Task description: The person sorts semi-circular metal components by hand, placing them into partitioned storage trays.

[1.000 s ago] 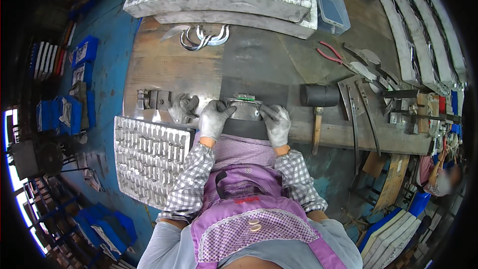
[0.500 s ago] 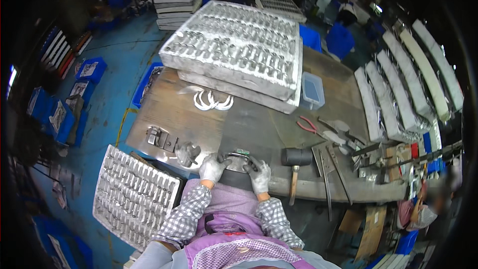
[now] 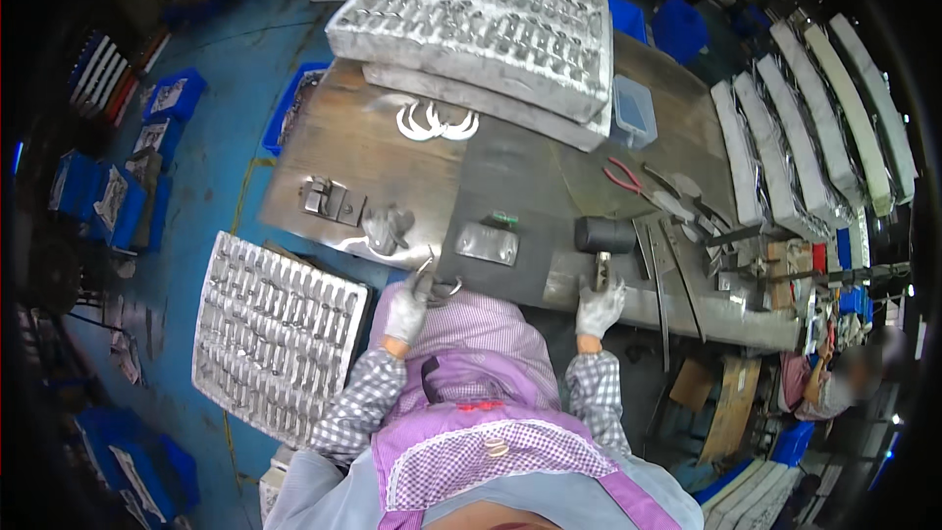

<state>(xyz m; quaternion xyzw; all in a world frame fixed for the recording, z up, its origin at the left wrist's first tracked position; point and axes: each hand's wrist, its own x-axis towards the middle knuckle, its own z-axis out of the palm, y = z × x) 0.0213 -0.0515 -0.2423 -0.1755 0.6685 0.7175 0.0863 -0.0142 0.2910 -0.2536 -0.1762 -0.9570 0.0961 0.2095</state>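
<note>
My left hand [image 3: 408, 308], in a pale grey glove, is closed on a curved metal piece [image 3: 453, 287] at the table's front edge. The fingers hide much of that piece. My gloved right hand [image 3: 600, 306] is wrapped round the wooden handle of a mallet [image 3: 604, 235], whose black head rests on the tabletop. Between the hands, a little farther back, lies a shiny metal block [image 3: 488, 243] with a small green thing [image 3: 504, 219] behind it. A crumpled grey glove-like item [image 3: 389, 229] lies beyond my left hand, beside a metal fixture [image 3: 332, 201].
Stacked white trays of metal parts [image 3: 481, 83] stand at the back. Several white crescent-shaped pieces [image 3: 435, 124] lie before them. Another loaded tray [image 3: 280, 339] is at lower left. Red-handled pliers [image 3: 621, 177], metal bars [image 3: 657, 280] and a clear plastic box [image 3: 634, 113] are on the right.
My hands have left the metal block and moved apart. The left now holds the curved piece, and the right has taken the mallet's handle. The whole view has shifted.
</note>
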